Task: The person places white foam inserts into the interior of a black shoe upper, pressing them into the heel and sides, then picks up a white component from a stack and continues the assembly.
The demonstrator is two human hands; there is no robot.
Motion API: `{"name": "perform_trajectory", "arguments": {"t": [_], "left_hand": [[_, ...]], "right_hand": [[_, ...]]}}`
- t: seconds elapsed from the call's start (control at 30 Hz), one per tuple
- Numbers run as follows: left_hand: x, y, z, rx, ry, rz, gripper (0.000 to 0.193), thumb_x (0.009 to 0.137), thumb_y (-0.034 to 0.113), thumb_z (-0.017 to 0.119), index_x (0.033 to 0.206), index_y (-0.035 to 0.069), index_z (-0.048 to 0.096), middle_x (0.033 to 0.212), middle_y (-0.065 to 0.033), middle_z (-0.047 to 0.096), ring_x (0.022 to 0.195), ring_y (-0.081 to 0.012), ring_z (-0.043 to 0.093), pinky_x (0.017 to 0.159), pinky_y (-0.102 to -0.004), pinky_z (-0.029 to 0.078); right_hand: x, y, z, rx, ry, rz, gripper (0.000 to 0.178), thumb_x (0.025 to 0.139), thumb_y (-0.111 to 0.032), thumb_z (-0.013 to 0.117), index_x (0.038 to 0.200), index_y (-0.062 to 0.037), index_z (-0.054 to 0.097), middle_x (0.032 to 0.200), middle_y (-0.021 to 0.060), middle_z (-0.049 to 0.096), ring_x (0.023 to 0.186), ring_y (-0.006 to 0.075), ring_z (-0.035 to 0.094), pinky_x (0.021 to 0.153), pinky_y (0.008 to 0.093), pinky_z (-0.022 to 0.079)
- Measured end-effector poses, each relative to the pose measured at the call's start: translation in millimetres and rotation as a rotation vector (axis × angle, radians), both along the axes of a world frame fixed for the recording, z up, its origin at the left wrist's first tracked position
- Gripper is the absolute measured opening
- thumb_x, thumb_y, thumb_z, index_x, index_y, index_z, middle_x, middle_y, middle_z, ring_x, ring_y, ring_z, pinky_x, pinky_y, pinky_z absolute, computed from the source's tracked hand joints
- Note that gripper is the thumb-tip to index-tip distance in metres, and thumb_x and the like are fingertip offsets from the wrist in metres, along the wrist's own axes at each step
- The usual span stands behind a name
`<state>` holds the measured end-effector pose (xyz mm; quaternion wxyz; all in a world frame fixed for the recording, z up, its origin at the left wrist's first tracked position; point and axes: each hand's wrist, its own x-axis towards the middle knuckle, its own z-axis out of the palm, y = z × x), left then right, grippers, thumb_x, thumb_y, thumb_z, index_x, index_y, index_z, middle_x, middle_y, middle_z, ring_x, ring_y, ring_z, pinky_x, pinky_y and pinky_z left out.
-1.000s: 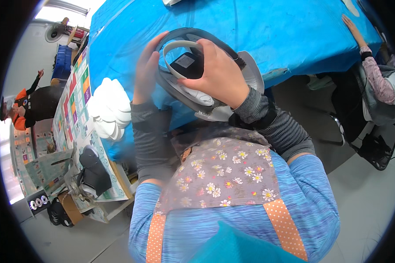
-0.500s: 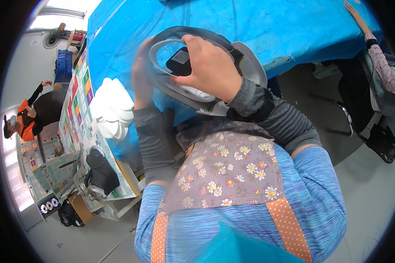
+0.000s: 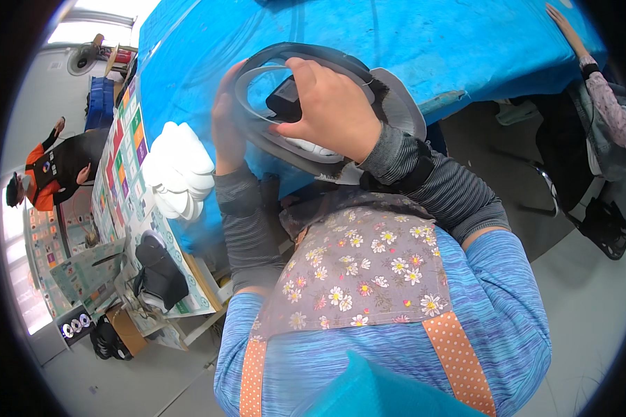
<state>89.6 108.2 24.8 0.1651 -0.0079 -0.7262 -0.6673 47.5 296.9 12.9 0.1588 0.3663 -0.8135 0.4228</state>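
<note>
Between my hands, above the near edge of the blue-covered table (image 3: pixel 438 42), is a rounded dark grey and white sewn piece (image 3: pixel 285 149). A thin white hoop (image 3: pixel 242 94) curves along its inside, and a black pad (image 3: pixel 285 104) with a label sits within. My right hand (image 3: pixel 330 104) reaches over the piece, thumb and fingers closed on the white hoop. Along the left side, my left hand (image 3: pixel 228 128) grips the dark rim; its fingertips are partly hidden and smeared. Pale flaps and dark fuzzy trim (image 3: pixel 379 90) show at the right end.
White flat rounded pads (image 3: pixel 177 170) lie overlapping left of my left hand. Beyond them, a patterned board (image 3: pixel 125 153) bears a black item (image 3: pixel 161 274). A person in orange and black (image 3: pixel 45 170) stands far left. Another person's arm (image 3: pixel 598 90) rests at the far right table edge.
The piece has tilted very slightly between my hands, and both keep their hold. At far left, the person in orange has turned and moved their arms.
</note>
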Motion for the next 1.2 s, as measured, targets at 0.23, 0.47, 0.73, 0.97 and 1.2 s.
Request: {"name": "perform_trajectory", "arguments": {"t": [0.23, 0.47, 0.73, 0.97, 1.2], "left_hand": [[2, 0, 2, -0.007, -0.014, -0.030, 0.058, 0.099, 0.034, 0.036, 0.142, -0.004, 0.045, 0.140, -0.0170, 0.052, 0.133, -0.0273, 0.048, 0.113, -0.0399, 0.036], [6, 0, 2, 0.006, -0.030, -0.046, 0.060, 0.099, 0.038, 0.037, 0.144, -0.002, 0.043, 0.142, -0.0173, 0.051, 0.134, -0.0281, 0.046, 0.112, -0.0415, 0.037], [14, -3, 12, -0.152, 0.044, -0.005, 0.058, 0.099, 0.038, 0.042, 0.140, -0.001, 0.052, 0.147, -0.0136, 0.051, 0.136, -0.0232, 0.046, 0.115, -0.0345, 0.032], [11, -4, 60, -0.883, -0.046, 0.071, 0.037, 0.090, 0.017, 0.071, 0.121, -0.002, 0.067, 0.116, -0.0141, 0.071, 0.108, -0.0217, 0.066, 0.092, -0.0296, 0.050], [4, 6, 67, -1.086, -0.080, 0.221, 0.022, 0.084, 0.023, 0.076, 0.099, 0.006, 0.072, 0.089, -0.0149, 0.072, 0.078, -0.0339, 0.069, 0.068, -0.0368, 0.053]], "right_hand": [[0, -2, 0, -0.024, -0.025, 0.004, 0.086, 0.069, -0.039, 0.088, 0.129, 0.0042, 0.044, 0.104, 0.0187, 0.063, 0.094, 0.0348, 0.064, 0.079, 0.0416, 0.054], [1, -4, 2, 0.012, 0.035, 0.003, 0.088, 0.066, -0.044, 0.087, 0.125, 0.0068, 0.047, 0.103, 0.0169, 0.062, 0.094, 0.0315, 0.065, 0.079, 0.0365, 0.055], [1, -6, 3, 0.019, 0.019, 0.030, 0.089, 0.067, -0.042, 0.087, 0.129, 0.0056, 0.044, 0.107, 0.0190, 0.061, 0.097, 0.0337, 0.064, 0.082, 0.0389, 0.054], [1, -7, 5, 0.054, 0.029, 0.061, 0.088, 0.063, -0.039, 0.089, 0.126, 0.0055, 0.046, 0.102, 0.0154, 0.061, 0.097, 0.0303, 0.065, 0.079, 0.0360, 0.055], [3, -10, 4, 0.032, -0.012, 0.124, 0.087, 0.067, -0.035, 0.087, 0.131, 0.0053, 0.044, 0.101, 0.0187, 0.061, 0.092, 0.0357, 0.063, 0.078, 0.0416, 0.054]]}}
